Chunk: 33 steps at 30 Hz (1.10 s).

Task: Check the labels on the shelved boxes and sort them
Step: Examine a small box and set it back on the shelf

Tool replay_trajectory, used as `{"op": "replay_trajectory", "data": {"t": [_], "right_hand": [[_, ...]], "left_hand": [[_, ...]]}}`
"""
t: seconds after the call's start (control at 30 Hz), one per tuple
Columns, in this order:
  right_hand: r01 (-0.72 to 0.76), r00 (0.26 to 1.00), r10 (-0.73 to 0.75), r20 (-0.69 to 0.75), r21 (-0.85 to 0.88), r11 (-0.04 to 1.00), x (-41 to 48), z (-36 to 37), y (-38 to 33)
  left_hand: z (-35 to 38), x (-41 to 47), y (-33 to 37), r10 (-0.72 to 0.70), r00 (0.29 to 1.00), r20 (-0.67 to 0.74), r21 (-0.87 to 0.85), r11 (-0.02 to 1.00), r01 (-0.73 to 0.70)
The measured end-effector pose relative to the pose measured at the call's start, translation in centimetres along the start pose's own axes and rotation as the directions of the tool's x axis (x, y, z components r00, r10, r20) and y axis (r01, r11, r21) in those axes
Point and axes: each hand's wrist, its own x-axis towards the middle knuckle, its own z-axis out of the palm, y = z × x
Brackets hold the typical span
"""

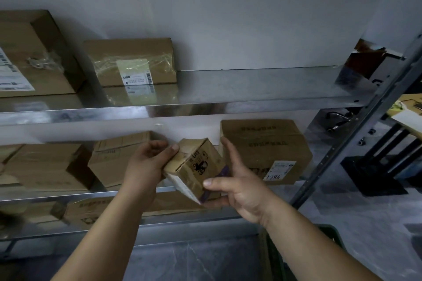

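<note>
Metal shelves stand against a pale grey wall, with cardboard boxes on every level. Both hands hold a small box in the air, tilted, just in front of the middle shelf and clear of it. The left hand grasps its upper left end, fingers curled behind and thumb on the top edge. The right hand pinches the lower corner, thumb on the front and fingers beneath, while its forefinger points straight up beside the large box.

A white face, probably the label, looks down and to the left, away from the eyes. To read it well, the hands should roll the small box so that this face comes up towards the light. The left hand should stay firm while the right shifts. The box should stay off its neighbours.
</note>
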Motion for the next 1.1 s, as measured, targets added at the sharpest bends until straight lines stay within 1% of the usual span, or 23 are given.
{"op": "replay_trajectory", "data": {"t": [0.1,0.2,0.27,0.37,0.43,0.5,0.57,0.63,0.73,0.77,0.8,0.83,0.9,0.93,0.97,1.03,1.1], "right_hand": [[-0.044,0.997,0.048,0.052,-0.073,0.996,-0.2,0.7,-0.1],[-0.175,0.983,0.175,0.058,-0.012,0.985,0.0,0.4,-0.1],[-0.25,0.967,0.251,0.043,-0.02,0.968,0.1,0.6,-0.2],[-0.311,0.95,0.311,-0.009,-0.038,0.95,0.3,0.6,-0.1],[-0.321,0.947,0.322,-0.027,0.01,0.947,0.4,0.7,0.1],[-0.318,0.945,0.324,-0.051,0.102,0.943,0.4,1.0,-0.2],[-0.302,0.945,0.317,-0.076,0.167,0.939,0.6,1.0,-0.4],[-0.288,0.946,0.309,-0.101,0.179,0.941,0.9,0.9,-0.6],[-0.271,0.942,0.303,-0.141,0.208,0.94,1.3,0.7,-0.6],[-0.263,0.941,0.298,-0.158,0.213,0.941,1.4,0.8,-0.5],[-0.256,0.94,0.293,-0.173,0.208,0.944,1.5,0.8,-0.5],[-0.254,0.939,0.289,-0.186,0.192,0.948,1.5,0.8,-0.6],[-0.253,0.939,0.278,-0.204,0.141,0.957,1.5,0.9,-1.0],[-0.252,0.94,0.272,-0.206,0.118,0.96,1.4,0.9,-1.1],[-0.251,0.942,0.266,-0.206,0.097,0.963,1.3,0.9,-1.2],[-0.241,0.948,0.246,-0.203,0.048,0.969,1.0,0.9,-1.4],[-0.221,0.954,0.214,-0.211,-0.007,0.975,0.8,0.9,-1.4]], "left_hand": [[0.1,-0.3,0.3,0.026,1.0,-0.001,0.069,0.997,-0.026],[0.1,-0.6,0.2,0.087,0.996,-0.027,0.098,0.992,-0.084],[0.5,-1.3,0.3,0.108,0.993,-0.036,0.126,0.987,-0.103],[1.2,-2.3,0.7,0.117,0.993,-0.034,0.182,0.977,-0.109],[1.4,-2.8,0.8,0.136,0.99,-0.038,0.214,0.969,-0.125],[1.2,-3.2,0.7,0.177,0.984,-0.034,0.247,0.955,-0.163],[0.5,-3.8,0.7,0.217,0.975,0.046,0.224,0.949,-0.221],[-0.2,-4.4,1.0,0.262,0.939,0.222,0.226,0.923,-0.311],[-0.7,-5.2,1.9,0.31,0.817,0.486,0.28,0.83,-0.482],[-0.7,-5.5,2.3,0.314,0.773,0.551,0.305,0.786,-0.537],[-0.6,-5.6,2.4,0.315,0.73,0.607,0.353,0.716,-0.602],[-0.4,-5.7,2.4,0.309,0.69,0.654,0.424,0.606,-0.673],[-0.1,-5.5,1.9,0.323,0.646,0.691,0.56,0.326,-0.762],[0.0,-5.4,1.6,0.369,0.628,0.685,0.594,0.217,-0.775],[0.1,-5.2,1.3,0.427,0.607,0.67,0.605,0.161,-0.78],[0.0,-4.9,0.9,0.513,0.577,0.635,0.602,0.14,-0.786],[-0.3,-4.7,0.7,0.539,0.587,0.604,0.618,0.148,-0.772]]}}
